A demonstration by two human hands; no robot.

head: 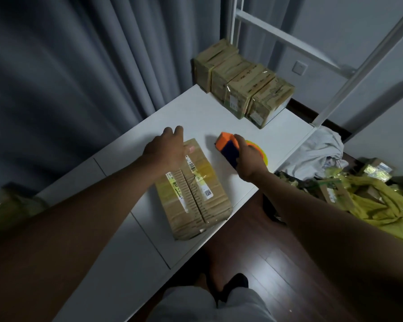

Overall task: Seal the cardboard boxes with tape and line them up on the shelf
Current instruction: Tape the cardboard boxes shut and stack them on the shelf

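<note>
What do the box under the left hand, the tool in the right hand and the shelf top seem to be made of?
Box: brown corrugated cardboard, matte, ridged on top, with glossy tape patches. Tape dispenser: apparently hard plastic, solid orange and blue, smooth. Shelf top: smooth white board, probably laminate or painted; the core cannot be seen.

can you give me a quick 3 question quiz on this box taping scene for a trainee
1. True or false: the right hand grips the tape dispenser.
2. How many boxes stand in the row at the far end of the shelf? A) two B) four C) six
3. What does the left hand rest on?

Key: 1 true. 2 B. 3 the far end of the cardboard box lying in front of the person.
</note>
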